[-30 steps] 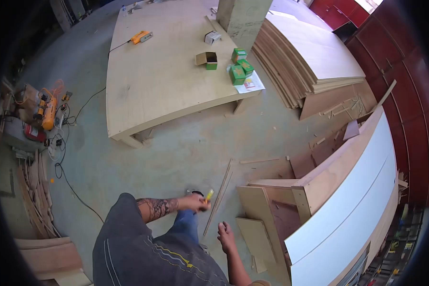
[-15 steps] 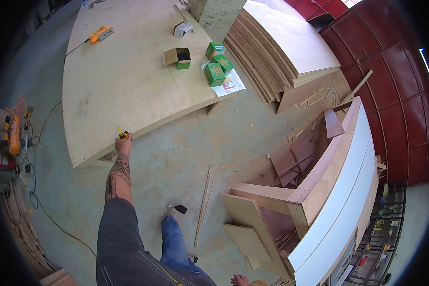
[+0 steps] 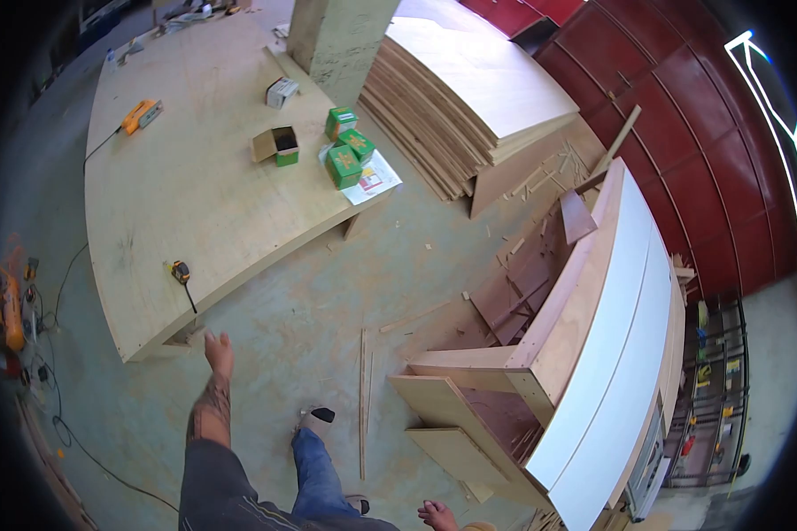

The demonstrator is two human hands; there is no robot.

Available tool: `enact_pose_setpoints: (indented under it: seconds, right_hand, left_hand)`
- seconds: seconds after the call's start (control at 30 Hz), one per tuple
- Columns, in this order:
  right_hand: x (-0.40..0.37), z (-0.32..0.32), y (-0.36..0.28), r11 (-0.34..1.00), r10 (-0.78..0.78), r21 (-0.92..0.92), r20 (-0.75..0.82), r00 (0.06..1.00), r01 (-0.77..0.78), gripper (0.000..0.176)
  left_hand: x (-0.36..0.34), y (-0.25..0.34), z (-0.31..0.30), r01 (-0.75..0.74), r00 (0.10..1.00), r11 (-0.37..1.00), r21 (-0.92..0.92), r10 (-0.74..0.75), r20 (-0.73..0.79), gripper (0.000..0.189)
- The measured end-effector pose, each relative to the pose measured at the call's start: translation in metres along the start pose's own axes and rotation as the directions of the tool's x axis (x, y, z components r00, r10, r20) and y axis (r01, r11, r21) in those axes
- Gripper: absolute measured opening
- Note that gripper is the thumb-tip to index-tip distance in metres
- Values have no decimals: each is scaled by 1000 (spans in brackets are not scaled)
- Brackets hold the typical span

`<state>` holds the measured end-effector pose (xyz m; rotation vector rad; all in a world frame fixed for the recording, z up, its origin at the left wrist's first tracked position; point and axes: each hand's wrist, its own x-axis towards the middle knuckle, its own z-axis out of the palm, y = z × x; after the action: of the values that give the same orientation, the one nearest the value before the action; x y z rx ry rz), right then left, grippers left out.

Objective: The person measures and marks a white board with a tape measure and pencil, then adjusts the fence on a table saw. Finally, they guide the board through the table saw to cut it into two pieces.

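A yellow and black tape measure (image 3: 180, 272) lies near the front edge of the large plywood-topped table (image 3: 204, 203). Its dark strap hangs over the edge. My left hand (image 3: 220, 354) is just below that edge, apart from the tape measure, with its fingers parted and nothing in them. Low in the view, my right hand (image 3: 437, 514) is beside my leg, touching nothing. Its fingers are loosely bent and apart, and no object shows in them.
Green boxes (image 3: 344, 166), an open carton (image 3: 285, 146) and an orange power tool (image 3: 141, 117) lie on the table. Stacked plywood sheets (image 3: 434, 133) stand behind the pillar (image 3: 336, 53). A white-faced wooden frame (image 3: 602, 354) stands right; long strips (image 3: 363, 398) lie on the floor.
My left hand has let go of the tape measure, leaving it on the table, and has drawn back toward me. The view has shifted to the right.
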<state>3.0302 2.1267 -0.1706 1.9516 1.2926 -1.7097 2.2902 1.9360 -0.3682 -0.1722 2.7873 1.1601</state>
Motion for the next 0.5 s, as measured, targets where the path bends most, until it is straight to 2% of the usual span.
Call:
enact_pose_setpoints:
  seconds: [0.03, 0.07, 0.1, 0.13, 0.17, 0.2, 0.23, 0.27, 0.3, 0.33, 0.43, 0.5]
  right_hand:
    - [-2, 10, -1, 999, -3, 35, -10, 1000, 4, 71]
    - [-1, 20, -4, 998, -13, 57, -4, 1000, 14, 61]
    - [-4, 29, -7, 995, -22, 92, -6, 1000, 22, 51]
    - [-16, 37, -16, 987, -19, 161, -41, 999, 25, 51]
    - [-42, 45, -35, 986, -81, 142, -55, 995, 88, 51]
    - [-62, 53, -35, 979, -141, 135, -89, 986, 152, 52]
    - [-68, 58, -15, 956, -127, 241, -173, 977, 167, 52]
    - [-70, 58, 0, 958, -132, 232, -162, 978, 168, 53]
    - [-75, 57, 17, 960, -141, 222, -153, 978, 173, 53]
    - [-83, 60, 36, 922, -127, 330, -237, 963, 202, 53]
    - [-97, 52, 79, 946, -120, 257, -286, 951, 197, 47]
    - [-93, 58, 152, 910, -96, 348, -349, 932, 224, 42]
  left_hand:
    - [-48, -3, -2, -148, 988, 989, 17, 148, 41, 46]
    - [-101, -7, -13, -180, 958, 984, -19, 179, 225, 45]
    - [-143, -42, -10, -353, 861, 930, 104, 280, 425, 42]
    - [-193, -35, -29, -387, 720, 896, 216, 148, 678, 43]
    - [-241, -53, -37, -622, 542, 753, 214, 217, 812, 45]
    - [-281, -69, -45, -712, 397, 677, 189, 165, 903, 48]
    - [-312, -81, -50, -804, 273, 573, 160, 116, 955, 47]
    - [-352, -78, -56, -719, 469, 573, 394, -18, 883, 44]
    - [-367, -66, -58, -724, 400, 575, 381, -100, 911, 44]
    - [-374, -50, -47, -779, 269, 561, 280, -105, 957, 43]
    - [-404, 3, -8, -871, 14, 489, 47, -70, 997, 42]
    - [-440, 48, 17, -913, -123, 397, -94, -47, 991, 41]
